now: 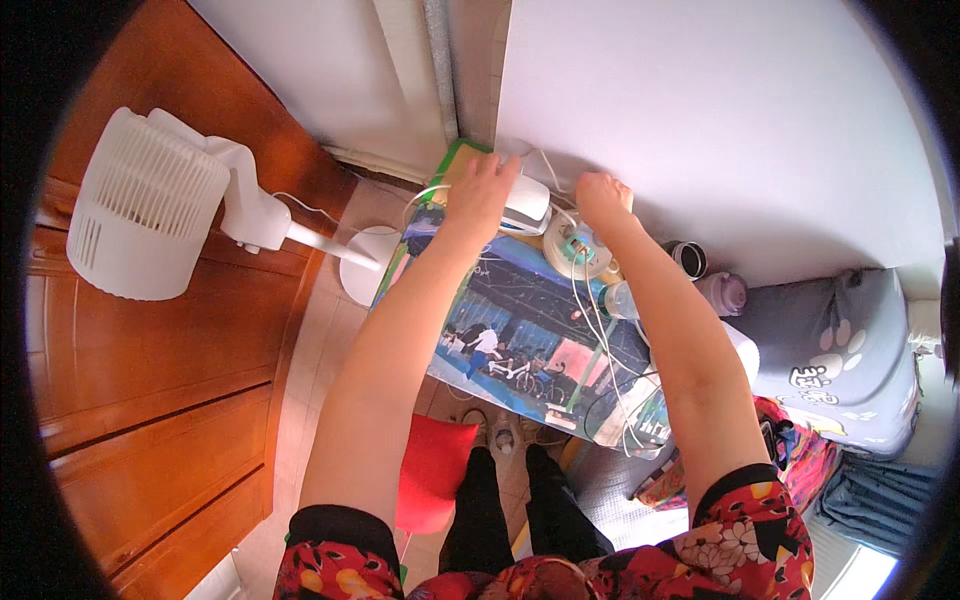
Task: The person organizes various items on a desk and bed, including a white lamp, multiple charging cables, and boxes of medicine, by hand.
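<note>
At the far side of the picture-covered rectangular table [500,290], my left hand [483,195], its fingers bent and slightly apart, is at the left end of a white rounded plastic device [530,198]; whether it grips, I cannot tell. My right hand [604,199], fingers curled inward, is just beyond a round white socket block [557,250]; its hold I cannot tell.

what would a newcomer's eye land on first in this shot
Probably the big white fan at the left, standing out against the reddish-brown wooden doors. Next come two bare arms reaching over the picture-covered table, the left hand at a white device and the right hand to its right. Below the table's near edge, a bright red seat also catches the eye.
</note>
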`<act>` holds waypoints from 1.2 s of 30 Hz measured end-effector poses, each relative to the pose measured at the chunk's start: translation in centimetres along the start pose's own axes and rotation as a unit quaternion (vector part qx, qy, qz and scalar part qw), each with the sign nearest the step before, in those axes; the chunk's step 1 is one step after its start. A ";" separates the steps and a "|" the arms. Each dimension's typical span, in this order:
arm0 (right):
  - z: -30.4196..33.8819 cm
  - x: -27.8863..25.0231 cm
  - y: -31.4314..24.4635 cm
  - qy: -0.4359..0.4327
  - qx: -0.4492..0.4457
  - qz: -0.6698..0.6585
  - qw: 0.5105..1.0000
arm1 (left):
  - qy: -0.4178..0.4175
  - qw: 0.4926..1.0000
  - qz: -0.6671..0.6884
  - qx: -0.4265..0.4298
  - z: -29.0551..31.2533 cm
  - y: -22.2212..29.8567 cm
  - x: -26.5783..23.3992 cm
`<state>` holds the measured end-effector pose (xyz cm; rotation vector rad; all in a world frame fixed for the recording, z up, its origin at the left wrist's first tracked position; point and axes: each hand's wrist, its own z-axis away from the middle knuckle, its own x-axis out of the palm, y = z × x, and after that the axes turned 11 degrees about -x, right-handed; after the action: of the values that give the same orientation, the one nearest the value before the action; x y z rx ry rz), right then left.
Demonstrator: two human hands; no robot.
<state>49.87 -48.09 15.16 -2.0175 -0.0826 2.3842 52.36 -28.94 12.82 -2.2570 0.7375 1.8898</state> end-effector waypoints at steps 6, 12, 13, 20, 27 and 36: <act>0.7 -1.9 -0.6 -0.028 0.000 -0.006 1.000 | 0.028 0.982 0.153 -0.110 6.7 -2.0 -3.9; 4.9 -5.0 -0.7 0.156 -0.022 0.019 0.987 | 0.026 0.961 0.173 -0.213 21.0 -5.0 -4.3; 4.9 -5.2 -1.0 0.178 -0.056 -0.017 0.982 | 0.015 0.953 0.181 -0.242 24.0 -5.7 -3.7; 1.7 -1.9 2.0 0.087 -0.162 0.096 0.978 | -0.072 0.911 0.176 -0.365 38.4 -4.9 -3.6; 4.2 -2.9 1.2 0.248 -0.203 0.057 0.946 | -0.057 0.892 0.181 -0.411 44.4 -5.2 -3.5; 25.6 6.9 -21.3 -0.270 -0.305 -0.536 0.740 | -0.105 0.854 0.159 -0.485 48.4 -9.2 3.5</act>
<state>23.07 -27.25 13.68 -0.7231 -1.6690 2.0165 13.17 -3.44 -3.20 -2.3746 0.0763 3.1407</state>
